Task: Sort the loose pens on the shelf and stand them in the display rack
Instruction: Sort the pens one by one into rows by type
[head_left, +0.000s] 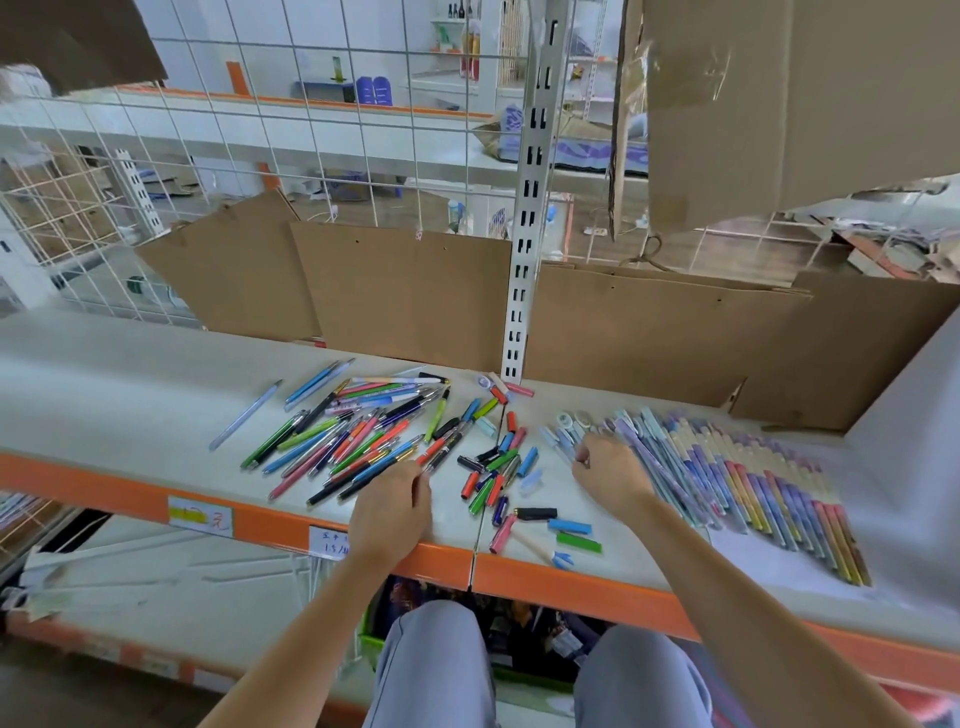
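A loose pile of coloured pens (358, 431) lies on the white shelf (130, 395), left of centre. Several pen caps (498, 467) are scattered in the middle. On the right, a neat row of pastel pens (737, 467) lies side by side. My left hand (395, 512) rests at the pile's near right edge, fingertips curled round the end of a red and black pen (441, 449). My right hand (610, 465) sits at the left end of the pastel row, fingers curled on some of those pens. No display rack is in view.
The shelf has an orange front edge (260, 517) with price labels. Cardboard sheets (405, 291) stand along the back against a white wire grid, with a slotted upright post (524, 249) in the middle. More cardboard hangs overhead at right. A single pale blue pen (244, 415) lies apart at left.
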